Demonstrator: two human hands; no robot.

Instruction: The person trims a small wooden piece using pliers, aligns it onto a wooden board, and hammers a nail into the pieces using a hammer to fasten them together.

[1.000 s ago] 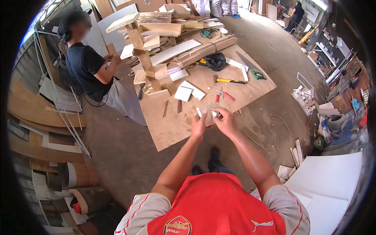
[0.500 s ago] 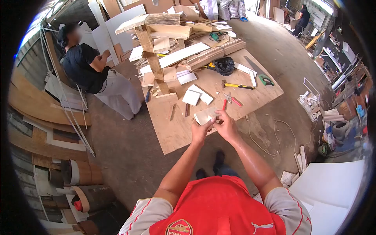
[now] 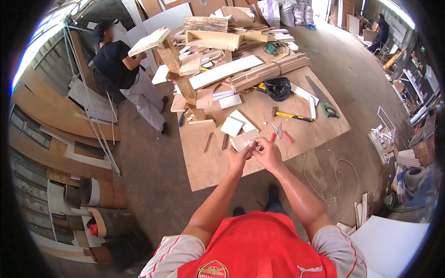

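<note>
Both of my hands are together above the near edge of the wooden table (image 3: 197,169). My left hand (image 3: 238,160) is closed on a small, thin board (image 3: 241,140) with a pale face. Right beside it, my right hand (image 3: 268,155) has its fingers pinched at the board's near right corner, touching the left fingertips. Whatever is between those fingers is too small to make out. Red-handled pliers (image 3: 281,134) lie on the table just right of my hands. Beyond the board rest two white pieces (image 3: 232,126), with a thin dark red stick (image 3: 225,142) to their left.
A hammer (image 3: 293,115) and a green-handled handsaw (image 3: 322,98) lie on the table's right. Stacked wood strips (image 3: 269,72) and a power tool (image 3: 271,48) are farther back. A person (image 3: 118,67) stands at the left. A cord (image 3: 320,194) loops across the floor at right.
The view has shifted, so the table sits lower and farther right. The right fingers have shifted slightly at the board's corner; the board stays in my left hand. The person at left has turned away.
</note>
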